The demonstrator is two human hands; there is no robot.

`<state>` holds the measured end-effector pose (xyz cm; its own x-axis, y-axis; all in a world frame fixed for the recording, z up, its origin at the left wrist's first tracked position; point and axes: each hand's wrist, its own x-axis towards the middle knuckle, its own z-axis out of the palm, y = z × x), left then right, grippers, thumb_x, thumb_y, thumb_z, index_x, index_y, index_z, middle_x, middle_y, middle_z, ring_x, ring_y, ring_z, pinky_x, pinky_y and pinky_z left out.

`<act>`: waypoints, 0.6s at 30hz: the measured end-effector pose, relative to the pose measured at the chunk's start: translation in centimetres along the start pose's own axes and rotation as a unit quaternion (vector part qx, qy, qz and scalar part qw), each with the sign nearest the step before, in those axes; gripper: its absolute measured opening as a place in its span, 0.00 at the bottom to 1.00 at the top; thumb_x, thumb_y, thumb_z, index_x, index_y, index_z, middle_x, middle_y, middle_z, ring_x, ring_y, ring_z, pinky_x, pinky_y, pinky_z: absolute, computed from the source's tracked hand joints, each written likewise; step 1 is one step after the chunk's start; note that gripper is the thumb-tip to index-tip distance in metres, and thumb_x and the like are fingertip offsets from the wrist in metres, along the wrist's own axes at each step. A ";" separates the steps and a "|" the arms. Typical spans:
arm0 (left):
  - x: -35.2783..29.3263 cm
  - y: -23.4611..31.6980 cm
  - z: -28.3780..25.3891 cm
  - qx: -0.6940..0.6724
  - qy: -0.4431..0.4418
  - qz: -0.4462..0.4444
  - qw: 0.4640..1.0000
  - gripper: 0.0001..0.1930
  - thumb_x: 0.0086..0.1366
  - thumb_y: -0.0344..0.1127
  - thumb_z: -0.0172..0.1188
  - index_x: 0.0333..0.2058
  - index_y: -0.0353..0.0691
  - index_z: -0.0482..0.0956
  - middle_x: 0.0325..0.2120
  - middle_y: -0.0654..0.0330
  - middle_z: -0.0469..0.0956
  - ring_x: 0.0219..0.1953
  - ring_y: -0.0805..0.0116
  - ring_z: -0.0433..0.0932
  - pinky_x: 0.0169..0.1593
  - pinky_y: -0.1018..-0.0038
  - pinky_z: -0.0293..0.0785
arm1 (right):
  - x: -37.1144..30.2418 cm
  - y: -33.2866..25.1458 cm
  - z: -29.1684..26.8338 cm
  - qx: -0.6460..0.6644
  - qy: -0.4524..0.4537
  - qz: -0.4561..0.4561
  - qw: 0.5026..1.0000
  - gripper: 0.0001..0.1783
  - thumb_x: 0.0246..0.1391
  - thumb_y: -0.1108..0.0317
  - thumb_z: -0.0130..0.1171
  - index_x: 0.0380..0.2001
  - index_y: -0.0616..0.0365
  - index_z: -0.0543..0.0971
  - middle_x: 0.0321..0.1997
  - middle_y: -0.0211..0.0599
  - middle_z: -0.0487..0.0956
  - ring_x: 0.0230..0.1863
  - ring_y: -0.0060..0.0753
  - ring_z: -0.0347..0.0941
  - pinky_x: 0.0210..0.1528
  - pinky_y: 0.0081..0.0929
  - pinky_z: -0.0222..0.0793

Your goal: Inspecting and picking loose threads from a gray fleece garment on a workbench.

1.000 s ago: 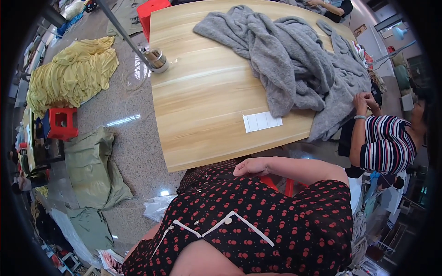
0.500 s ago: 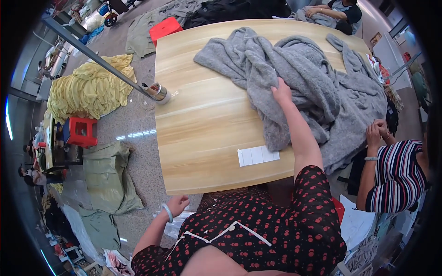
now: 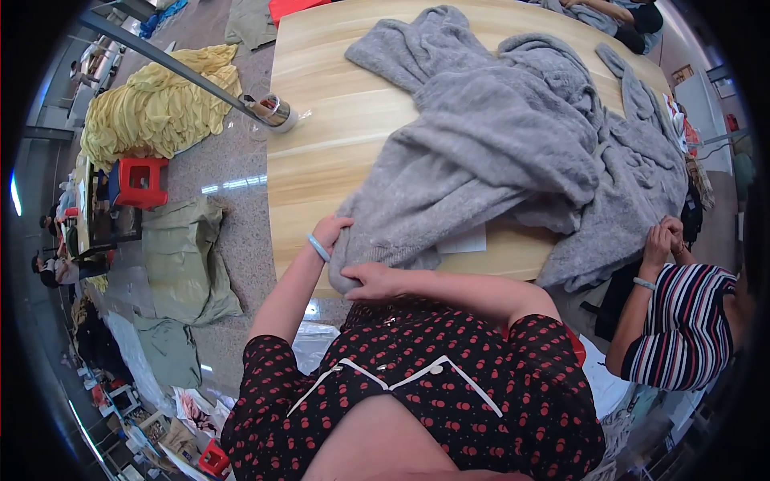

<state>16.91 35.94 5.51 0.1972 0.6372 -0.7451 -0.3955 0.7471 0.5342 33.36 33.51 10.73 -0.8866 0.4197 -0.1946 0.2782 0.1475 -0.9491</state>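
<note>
A heap of fluffy grey knit garments (image 3: 489, 120) is spread over the pale wooden table (image 3: 321, 160). One stretch of grey knit comes down to the near left edge, with a ribbed band near its end. At that end my left hand (image 3: 330, 231) grips the knit from the left side, fingers curled over it. My right hand (image 3: 373, 280) is closed on the same end, a little nearer to me, with my forearm lying across the table's near edge. The fingertips are partly hidden. A white paper slip (image 3: 467, 240) shows partly from under the knit.
A cup of tools (image 3: 277, 112) is fixed by a metal post (image 3: 172, 64) at the table's left edge. On the right, a person in a striped top (image 3: 690, 321) touches the grey heap; another sits at the far right. Yellow fabric (image 3: 160, 104) and a red stool (image 3: 143, 183) are left.
My right hand has drawn part of the grey knit toward me and to the left, partly covering the paper slip. My left hand has risen from beside the table and taken hold of its end.
</note>
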 end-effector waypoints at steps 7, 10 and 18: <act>0.2 -3.9 -7.2 0.212 0.141 0.052 0.966 0.18 0.46 0.27 0.53 0.39 0.33 0.72 0.33 0.51 0.76 0.35 0.61 0.75 0.38 0.68 0.72 | -0.9 6.7 -17.4 -0.333 0.355 0.118 0.866 0.15 0.43 0.68 0.53 0.37 0.58 0.73 0.35 0.45 0.73 0.41 0.49 0.67 0.44 0.38 0.64; -0.9 -4.2 -7.7 0.484 0.083 0.032 0.870 0.18 0.47 0.30 0.56 0.39 0.32 0.72 0.32 0.51 0.76 0.32 0.62 0.76 0.37 0.71 0.71 | 0.7 9.9 -22.8 -0.360 0.365 0.202 0.835 0.19 0.41 0.69 0.54 0.41 0.57 0.71 0.45 0.50 0.69 0.44 0.50 0.66 0.46 0.37 0.63; 0.9 -2.1 -6.2 0.603 0.105 0.100 0.784 0.20 0.48 0.42 0.59 0.37 0.34 0.74 0.34 0.44 0.74 0.39 0.52 0.73 0.44 0.66 0.68 | 7.3 15.7 -29.6 -0.583 0.306 0.231 0.716 0.38 0.38 0.66 0.56 0.56 0.50 0.55 0.55 0.43 0.62 0.61 0.47 0.50 0.59 0.46 0.47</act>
<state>12.36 33.75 1.18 0.0371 0.8143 -0.5793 0.7623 0.3518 0.5433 42.23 65.36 1.68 -0.3707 0.9267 0.0617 0.9259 0.3636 0.1025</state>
